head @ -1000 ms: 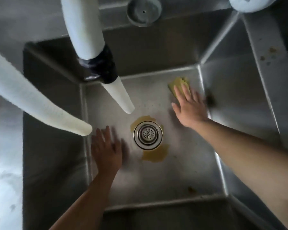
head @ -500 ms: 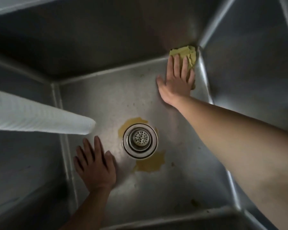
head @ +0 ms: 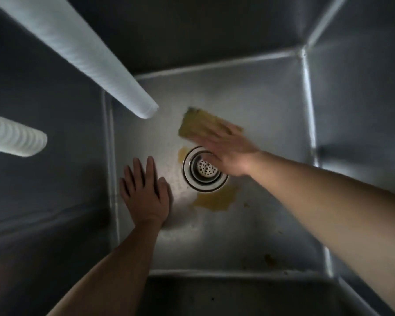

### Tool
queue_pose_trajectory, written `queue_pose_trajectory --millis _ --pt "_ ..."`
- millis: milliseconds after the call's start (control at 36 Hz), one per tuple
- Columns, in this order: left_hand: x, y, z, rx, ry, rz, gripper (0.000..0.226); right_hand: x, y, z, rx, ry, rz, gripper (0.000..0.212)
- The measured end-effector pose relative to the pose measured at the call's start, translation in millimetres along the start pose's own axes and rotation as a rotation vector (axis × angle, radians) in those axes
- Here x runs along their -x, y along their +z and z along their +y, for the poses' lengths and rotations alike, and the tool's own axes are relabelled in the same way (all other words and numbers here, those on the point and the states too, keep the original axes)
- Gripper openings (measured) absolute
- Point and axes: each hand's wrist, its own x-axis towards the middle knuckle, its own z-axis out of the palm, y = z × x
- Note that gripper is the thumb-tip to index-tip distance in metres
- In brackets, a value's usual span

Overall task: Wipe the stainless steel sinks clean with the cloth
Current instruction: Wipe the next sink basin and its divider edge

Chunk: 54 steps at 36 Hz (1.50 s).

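I look straight down into a deep stainless steel sink [head: 271, 115]. My right hand [head: 228, 151] lies flat with straight fingers on a yellow cloth [head: 198, 124], pressing it to the sink floor just above the round drain [head: 204, 169]; the hand is motion-blurred and covers part of the drain. My left hand [head: 145, 192] rests flat, fingers spread, on the sink floor left of the drain. Yellow-brown stains sit beside the drain, a large patch [head: 216, 200] below it and a smaller one [head: 183, 152] at its upper left.
Two white ribbed hoses hang over the sink from the left, a long hose [head: 82, 58] ending above the floor near the cloth and a shorter hose [head: 16, 136] at the left edge. Small brown spots [head: 269, 258] mark the floor near the front wall.
My right hand has swept the cloth from the far right corner down and left to just above the drain. My left hand stays planted. The view has shifted, bringing both hoses into sight.
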Motion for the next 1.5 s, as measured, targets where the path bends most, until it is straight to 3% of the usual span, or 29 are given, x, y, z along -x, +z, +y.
queue_pose_trajectory --millis 167,306,389,472,528,611,750,889,1083,1167,1306,1500 --pt "0 0 -1 0.018 -0.009 -0.019 0.061 51 4 54 -0.113 0.613 0.319 0.077" --pt "-1 0 -2 0.024 0.004 -0.018 0.06 65 28 16 -0.143 0.819 0.362 0.08" --pt "0 2 -1 0.026 0.003 -0.002 0.06 60 39 -31 -0.178 0.753 0.253 0.079" --pt "0 3 -3 0.022 0.006 0.011 0.061 57 52 -79 -0.147 0.433 0.08 0.075" --pt "0 4 -3 0.018 0.006 0.0 0.061 52 59 -99 -0.114 0.316 -0.016 0.072" --pt "0 3 -3 0.028 0.007 -0.001 0.061 49 60 -105 -0.133 0.379 -0.021 0.071" --pt "0 0 -1 0.024 0.0 0.002 0.061 73 62 -79 -0.139 0.425 0.11 0.073" --pt "0 -1 0 0.022 -0.008 -0.001 0.061 103 59 -30 -0.115 0.72 0.272 0.073" --pt "0 0 0 0.011 0.002 0.011 0.061 32 25 3 -0.199 0.905 0.408 0.077" --pt "0 2 -1 0.018 0.004 0.031 0.06 -11 12 -4 -0.185 0.739 0.307 0.076" --pt "0 4 -1 0.017 0.003 0.051 0.06 -49 16 -43 0.006 0.191 0.132 0.067" --pt "0 3 0 0.007 -0.002 0.033 0.061 -38 11 -27 0.233 -0.244 -0.028 0.057"
